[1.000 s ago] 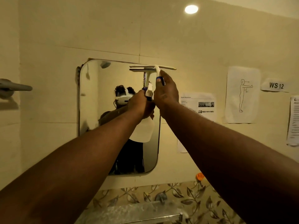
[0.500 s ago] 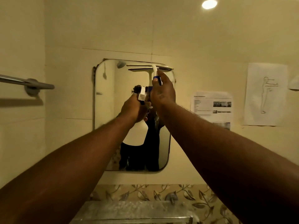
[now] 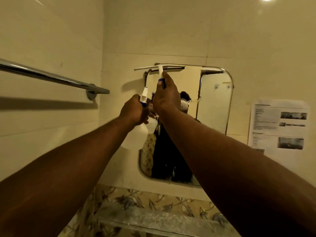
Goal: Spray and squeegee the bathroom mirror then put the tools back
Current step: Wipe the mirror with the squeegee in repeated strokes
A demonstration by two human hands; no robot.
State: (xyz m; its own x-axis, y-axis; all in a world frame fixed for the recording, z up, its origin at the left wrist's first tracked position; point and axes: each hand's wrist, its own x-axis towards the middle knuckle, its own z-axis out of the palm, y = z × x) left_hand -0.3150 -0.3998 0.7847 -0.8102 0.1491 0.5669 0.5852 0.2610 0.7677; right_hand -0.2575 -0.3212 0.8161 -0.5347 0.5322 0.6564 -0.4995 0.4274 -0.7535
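Right hand (image 3: 165,98) clamped on squeegee (image 3: 159,67), blade at top edge of mirror (image 3: 213,106) above it. Left hand (image 3: 133,110) just beside, clamped on spray bottle (image 3: 135,137).

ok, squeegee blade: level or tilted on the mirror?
Roughly level. The squeegee blade lies along the top edge of the mirror, its left end overhanging onto the wall; the right hand holds its handle below.

white squeegee (image 3: 159,67), white spray bottle (image 3: 135,135), leaf-patterned tiles (image 3: 153,200).
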